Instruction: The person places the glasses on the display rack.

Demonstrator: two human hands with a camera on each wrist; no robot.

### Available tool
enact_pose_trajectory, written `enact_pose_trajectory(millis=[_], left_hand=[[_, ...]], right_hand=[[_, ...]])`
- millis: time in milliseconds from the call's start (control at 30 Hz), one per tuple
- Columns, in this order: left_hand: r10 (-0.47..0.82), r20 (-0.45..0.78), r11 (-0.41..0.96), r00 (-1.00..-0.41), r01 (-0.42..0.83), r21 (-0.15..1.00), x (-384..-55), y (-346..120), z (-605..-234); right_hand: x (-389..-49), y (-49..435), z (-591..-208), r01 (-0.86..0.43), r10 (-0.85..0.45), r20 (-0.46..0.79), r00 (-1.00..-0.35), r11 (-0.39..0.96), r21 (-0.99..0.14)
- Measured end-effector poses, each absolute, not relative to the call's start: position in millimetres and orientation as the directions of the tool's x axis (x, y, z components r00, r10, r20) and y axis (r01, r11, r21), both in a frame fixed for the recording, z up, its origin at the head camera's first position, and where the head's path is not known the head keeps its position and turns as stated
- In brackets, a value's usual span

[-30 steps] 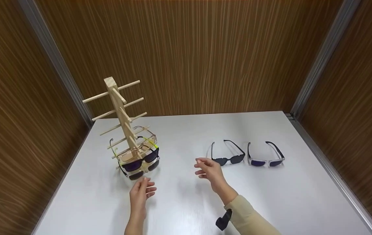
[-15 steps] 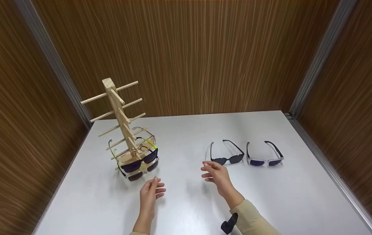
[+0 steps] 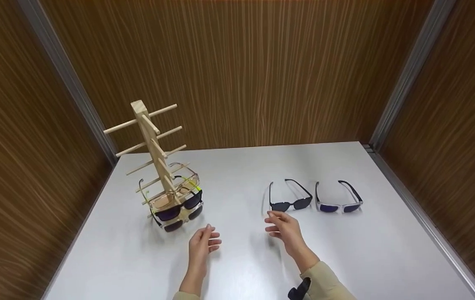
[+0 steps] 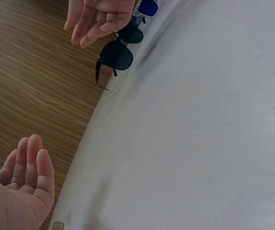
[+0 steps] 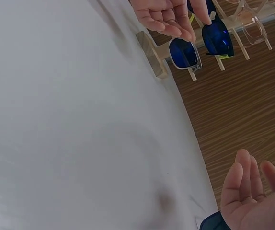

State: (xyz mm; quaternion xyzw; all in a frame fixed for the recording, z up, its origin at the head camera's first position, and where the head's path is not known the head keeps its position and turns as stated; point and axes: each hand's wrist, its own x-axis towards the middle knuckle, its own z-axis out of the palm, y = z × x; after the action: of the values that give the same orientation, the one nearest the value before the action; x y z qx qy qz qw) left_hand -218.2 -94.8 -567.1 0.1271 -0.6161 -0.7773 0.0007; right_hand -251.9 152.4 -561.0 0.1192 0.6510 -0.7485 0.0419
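My left hand (image 3: 201, 246) hovers over the white table, to the right of and in front of a wooden peg stand, its fingers relaxed around nothing. My right hand (image 3: 288, 233) is likewise bare, fingers loosely bent, just in front of black sunglasses (image 3: 291, 205) that lie with their arms unfolded. To their right lie clear-framed sunglasses (image 3: 340, 207) with dark blue lenses. On the lower pegs of the wooden stand (image 3: 154, 143) hang several pairs, among them dark sunglasses (image 3: 168, 213). In the right wrist view, the left hand (image 5: 168, 17) overlaps the hanging sunglasses (image 5: 184, 53).
Upper pegs (image 3: 162, 110) of the stand stick out to both sides and bear no glasses. Wood-grain panels (image 3: 246, 75) wall in the white table (image 3: 237, 175) at the back and both sides. A black strap piece (image 3: 299, 289) hangs by the right sleeve.
My left hand has moved right, away from the stand. My right hand has shifted right and a little toward me. The glasses and stand stay in place.
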Motion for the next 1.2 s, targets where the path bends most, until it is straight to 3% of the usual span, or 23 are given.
enact_pose_trajectory(millis=[367,800,1200], left_hand=[[-0.114,-0.175,-0.229,-0.978,-0.146,0.962,-209.7,-72.5,-547.8],[-0.087,-0.188,-0.211,-0.978,-0.167,0.963,-234.4,-47.8,-584.6],[-0.103,-0.223,-0.208,-0.969,-0.198,0.958,-244.7,-22.4,-587.9]], right_hand=[[-247.9,175.5,-566.9,0.21,0.184,-0.245,-0.952,-0.189,-0.959],[-247.5,204.2,-573.8,0.231,0.244,-0.286,-0.927,-0.231,-0.945],[-247.3,227.3,-573.6,0.221,0.289,-0.297,-0.91,-0.268,-0.938]])
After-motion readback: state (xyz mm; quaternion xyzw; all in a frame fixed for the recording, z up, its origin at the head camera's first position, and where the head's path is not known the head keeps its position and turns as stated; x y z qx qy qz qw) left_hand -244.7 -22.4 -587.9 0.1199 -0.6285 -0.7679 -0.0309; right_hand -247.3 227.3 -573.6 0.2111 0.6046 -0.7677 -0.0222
